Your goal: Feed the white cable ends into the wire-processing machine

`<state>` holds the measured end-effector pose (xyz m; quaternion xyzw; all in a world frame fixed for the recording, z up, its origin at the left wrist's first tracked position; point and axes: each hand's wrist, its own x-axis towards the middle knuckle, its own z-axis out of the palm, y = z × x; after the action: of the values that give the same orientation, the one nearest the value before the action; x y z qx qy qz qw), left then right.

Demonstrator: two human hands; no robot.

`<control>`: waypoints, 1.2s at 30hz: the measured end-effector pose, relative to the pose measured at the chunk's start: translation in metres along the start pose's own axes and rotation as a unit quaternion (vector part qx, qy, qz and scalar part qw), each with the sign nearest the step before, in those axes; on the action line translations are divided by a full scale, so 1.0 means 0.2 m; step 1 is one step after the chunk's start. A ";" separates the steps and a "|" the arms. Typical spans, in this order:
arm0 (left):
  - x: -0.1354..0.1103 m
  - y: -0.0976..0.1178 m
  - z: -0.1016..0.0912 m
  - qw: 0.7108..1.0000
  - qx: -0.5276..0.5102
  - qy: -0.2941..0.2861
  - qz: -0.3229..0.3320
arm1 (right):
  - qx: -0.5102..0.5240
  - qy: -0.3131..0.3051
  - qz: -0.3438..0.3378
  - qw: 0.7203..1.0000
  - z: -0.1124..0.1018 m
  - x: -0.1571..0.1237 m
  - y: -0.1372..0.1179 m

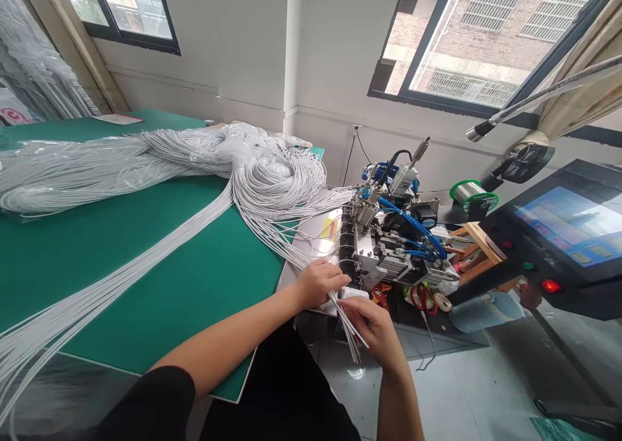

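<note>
A bundle of thin white cables (pixel 350 337) passes under my left hand (pixel 321 282), its loose ends pointing down over the table's near edge. That hand is closed round the bundle, just in front of the machine. Lower and to the right, my right hand (pixel 374 327) pinches some of the same cables between thumb and fingers; the exact contact is partly hidden. Behind my left hand the cables run back to a large coiled heap of white cables (pixel 282 182). The wiring machine (pixel 383 234), with metal cylinders and blue tubes, stands right beside my hands.
More cable strands cross the green table (pixel 184 285) to the left. At right are a control screen (pixel 573 224), a green-rimmed wire spool (pixel 473 195) and a small fan (pixel 527 162). Red-handled scissors (pixel 424 297) lie below the machine, near a blue bin (pixel 488 311).
</note>
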<state>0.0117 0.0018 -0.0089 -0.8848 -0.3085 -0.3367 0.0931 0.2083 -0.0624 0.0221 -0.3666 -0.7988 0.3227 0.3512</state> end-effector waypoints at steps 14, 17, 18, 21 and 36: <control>0.03 0.02 -0.06 0.999 -0.033 0.015 -0.012 | 0.041 0.084 0.003 0.996 0.09 -0.01 0.01; 0.02 0.03 -0.07 0.999 -0.039 0.028 0.019 | 0.053 0.131 0.022 0.990 0.09 -0.04 0.01; 0.01 0.03 -0.08 0.998 -0.035 0.035 0.027 | 0.061 0.144 0.033 0.987 0.08 -0.05 0.02; 0.01 0.04 -0.10 0.998 -0.015 0.049 0.045 | 0.100 0.183 0.075 0.975 0.03 -0.09 0.03; 0.00 0.12 -0.13 0.990 0.018 0.049 0.128 | 0.141 0.387 0.204 0.888 -0.03 -0.12 0.05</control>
<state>0.0126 -0.0256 0.0114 -0.8974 -0.1941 -0.3597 0.1661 0.2287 -0.0759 0.0100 -0.5637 -0.4538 0.3287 0.6069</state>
